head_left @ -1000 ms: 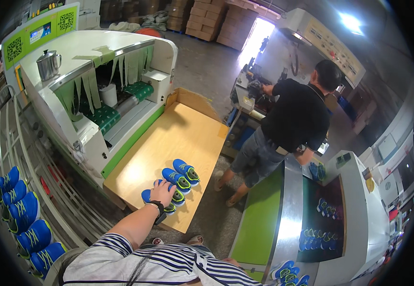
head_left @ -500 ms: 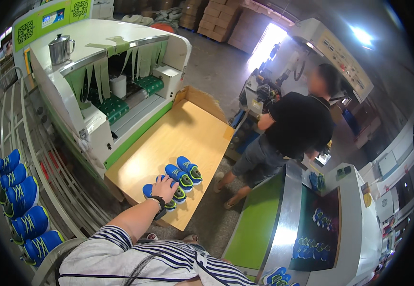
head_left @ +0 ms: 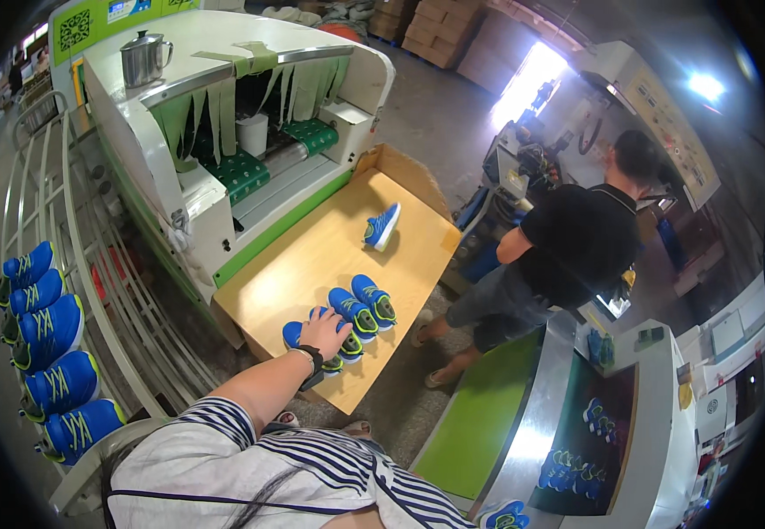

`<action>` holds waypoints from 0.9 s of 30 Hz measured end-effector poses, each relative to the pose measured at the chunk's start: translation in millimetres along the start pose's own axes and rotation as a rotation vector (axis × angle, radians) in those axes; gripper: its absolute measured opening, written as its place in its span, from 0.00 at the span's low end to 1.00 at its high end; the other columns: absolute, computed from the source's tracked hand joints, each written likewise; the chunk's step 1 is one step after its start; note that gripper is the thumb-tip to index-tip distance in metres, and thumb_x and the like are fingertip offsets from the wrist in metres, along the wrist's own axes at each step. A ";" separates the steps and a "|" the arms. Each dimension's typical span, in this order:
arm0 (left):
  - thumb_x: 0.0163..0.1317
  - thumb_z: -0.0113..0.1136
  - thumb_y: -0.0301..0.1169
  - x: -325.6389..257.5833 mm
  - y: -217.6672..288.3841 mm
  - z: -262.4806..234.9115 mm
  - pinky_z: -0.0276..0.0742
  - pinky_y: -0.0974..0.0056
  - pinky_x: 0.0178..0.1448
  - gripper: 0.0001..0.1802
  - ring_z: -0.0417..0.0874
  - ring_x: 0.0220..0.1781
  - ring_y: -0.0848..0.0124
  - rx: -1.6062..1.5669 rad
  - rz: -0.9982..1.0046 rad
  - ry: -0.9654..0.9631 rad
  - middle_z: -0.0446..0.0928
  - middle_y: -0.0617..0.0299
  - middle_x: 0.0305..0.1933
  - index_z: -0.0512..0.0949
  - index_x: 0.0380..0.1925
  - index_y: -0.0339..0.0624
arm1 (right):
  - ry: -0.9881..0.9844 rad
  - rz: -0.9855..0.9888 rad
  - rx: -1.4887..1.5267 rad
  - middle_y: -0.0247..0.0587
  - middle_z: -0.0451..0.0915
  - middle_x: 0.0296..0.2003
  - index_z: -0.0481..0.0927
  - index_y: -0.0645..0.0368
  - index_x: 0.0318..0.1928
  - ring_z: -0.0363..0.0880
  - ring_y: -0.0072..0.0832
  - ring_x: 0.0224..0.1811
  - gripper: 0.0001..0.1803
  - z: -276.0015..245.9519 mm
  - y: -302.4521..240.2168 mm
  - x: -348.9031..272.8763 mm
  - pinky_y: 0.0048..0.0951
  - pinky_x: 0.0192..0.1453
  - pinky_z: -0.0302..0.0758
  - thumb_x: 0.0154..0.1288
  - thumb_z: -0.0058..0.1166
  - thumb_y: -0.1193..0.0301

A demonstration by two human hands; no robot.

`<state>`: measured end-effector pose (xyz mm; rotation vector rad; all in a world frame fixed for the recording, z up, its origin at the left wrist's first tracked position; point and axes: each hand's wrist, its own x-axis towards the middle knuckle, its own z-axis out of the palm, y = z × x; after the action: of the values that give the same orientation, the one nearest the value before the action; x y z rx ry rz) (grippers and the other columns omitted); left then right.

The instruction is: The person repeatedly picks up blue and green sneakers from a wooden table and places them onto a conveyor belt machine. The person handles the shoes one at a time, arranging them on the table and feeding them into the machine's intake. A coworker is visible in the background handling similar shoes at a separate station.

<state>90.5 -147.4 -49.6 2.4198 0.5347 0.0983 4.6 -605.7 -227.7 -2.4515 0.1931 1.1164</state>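
Observation:
My left hand (head_left: 322,333) is closed over the top of a blue sneaker (head_left: 350,347) with yellow-green trim and white sole. That sneaker stands in a row at the near end of a wooden board table (head_left: 290,264). Beside it, on the right, are two matching sneakers (head_left: 372,298); another blue sneaker (head_left: 292,333) is on the left, partly hidden by the hand. Farther up the board a single blue sneaker (head_left: 382,226) leans on its side, its white sole edge showing. My right hand is out of view.
Beyond the board stands a white-and-green machine (head_left: 149,108) with cloth strips over its opening and a green belt (head_left: 237,176); a metal mug (head_left: 142,60) sits on top. Several sneakers (head_left: 58,331) hang on the left rack (head_left: 104,326). A co-worker (head_left: 581,238) stands right, near another conveyor (head_left: 576,406).
A single sneaker has appeared on the far part of the board. The whole view has shifted slightly, while my left hand stays on the same sneaker in the row.

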 end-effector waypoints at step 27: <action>0.66 0.58 0.49 7.4 6.8 -8.0 0.69 0.46 0.69 0.26 0.65 0.72 0.43 -0.039 0.039 0.087 0.73 0.52 0.66 0.80 0.54 0.41 | 0.189 -0.754 0.116 0.51 0.83 0.44 0.79 0.63 0.50 0.82 0.41 0.46 0.13 -240.7 -278.9 158.4 0.38 0.52 0.77 0.71 0.53 0.69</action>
<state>98.1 -144.5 -39.6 2.3964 0.5198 0.2293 358.3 -454.5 -114.1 -2.2038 -0.5525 0.5244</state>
